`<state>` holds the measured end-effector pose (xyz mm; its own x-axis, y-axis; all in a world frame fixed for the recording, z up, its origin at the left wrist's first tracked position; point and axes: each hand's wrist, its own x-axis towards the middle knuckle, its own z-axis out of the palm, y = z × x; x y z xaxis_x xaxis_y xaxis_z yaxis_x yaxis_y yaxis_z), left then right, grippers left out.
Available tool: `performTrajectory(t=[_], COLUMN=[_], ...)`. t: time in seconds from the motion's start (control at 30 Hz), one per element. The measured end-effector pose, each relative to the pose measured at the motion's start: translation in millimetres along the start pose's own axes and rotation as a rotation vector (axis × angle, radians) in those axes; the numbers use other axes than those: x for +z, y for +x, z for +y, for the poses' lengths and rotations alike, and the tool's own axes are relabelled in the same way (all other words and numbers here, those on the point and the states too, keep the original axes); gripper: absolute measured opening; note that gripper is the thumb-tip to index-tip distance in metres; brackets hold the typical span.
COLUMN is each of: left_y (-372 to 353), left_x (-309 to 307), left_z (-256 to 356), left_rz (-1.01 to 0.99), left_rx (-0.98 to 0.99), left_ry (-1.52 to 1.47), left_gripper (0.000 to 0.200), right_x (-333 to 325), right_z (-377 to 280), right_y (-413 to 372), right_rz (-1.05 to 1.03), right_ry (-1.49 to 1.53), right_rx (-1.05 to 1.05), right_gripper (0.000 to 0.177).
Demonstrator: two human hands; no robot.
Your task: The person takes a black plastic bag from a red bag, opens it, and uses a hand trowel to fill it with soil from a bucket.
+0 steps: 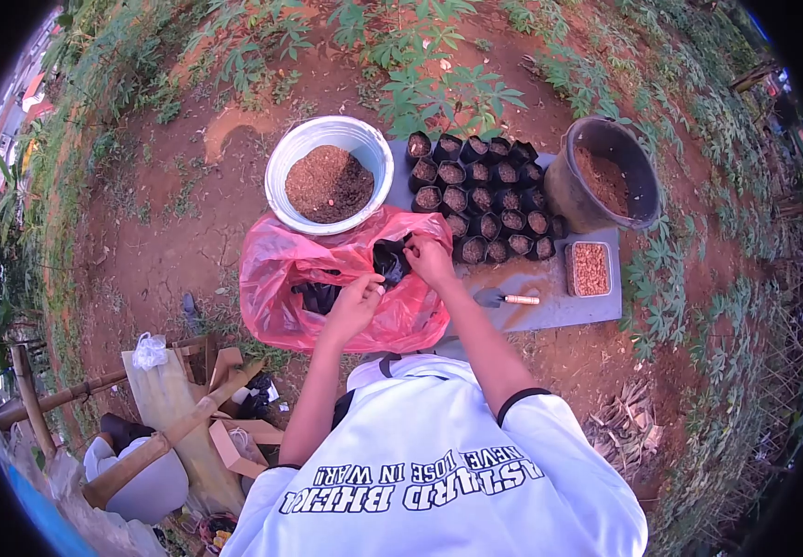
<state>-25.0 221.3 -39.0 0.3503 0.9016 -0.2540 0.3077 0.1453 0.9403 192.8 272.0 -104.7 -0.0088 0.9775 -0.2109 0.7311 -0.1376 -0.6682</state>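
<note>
A small black plastic planting bag (390, 261) is between my hands, above a pink plastic bag (276, 251). My right hand (430, 261) pinches the planting bag's upper right edge. My left hand (355, 304) is closed, its fingertips at the lower left edge of the same bag. More black bags (319, 297) lie inside the pink bag, beside my left hand. To the right, several rows of black planting bags (482, 200) stand upright, filled with brown soil.
A white bucket (276, 176) of brown soil mix stands behind the pink bag. A dark bucket (564, 190), a clear tub of orange-brown seeds (590, 269) and a small trowel (520, 300) are on the grey mat (568, 313). Bamboo poles (155, 446) and cardboard (239, 446) lie lower left.
</note>
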Motion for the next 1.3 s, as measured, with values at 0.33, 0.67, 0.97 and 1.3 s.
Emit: performTrajectory(t=[0.33, 0.67, 0.97, 1.3], left_y=[-9, 2, 7, 22], left_x=[-1, 14, 58, 169], left_z=[-6, 1, 11, 70], left_rz=[-0.037, -0.088, 0.040, -0.178], left_rx=[-0.117, -0.106, -0.116, -0.386], left_ry=[-0.091, -0.164, -0.299, -0.865], left_gripper=[0.026, 0.024, 0.032, 0.035], right_x=[-22, -60, -114, -201], right_z=[-7, -28, -8, 52], right_y=[-34, -70, -116, -187], right_rz=[0.189, 0.183, 0.137, 0.104], right_ry=[0.088, 0.193, 0.318, 0.233], right_rx=[-0.153, -0.106, -0.110, -0.265], right_gripper=[0.014, 0.012, 0.008, 0.010])
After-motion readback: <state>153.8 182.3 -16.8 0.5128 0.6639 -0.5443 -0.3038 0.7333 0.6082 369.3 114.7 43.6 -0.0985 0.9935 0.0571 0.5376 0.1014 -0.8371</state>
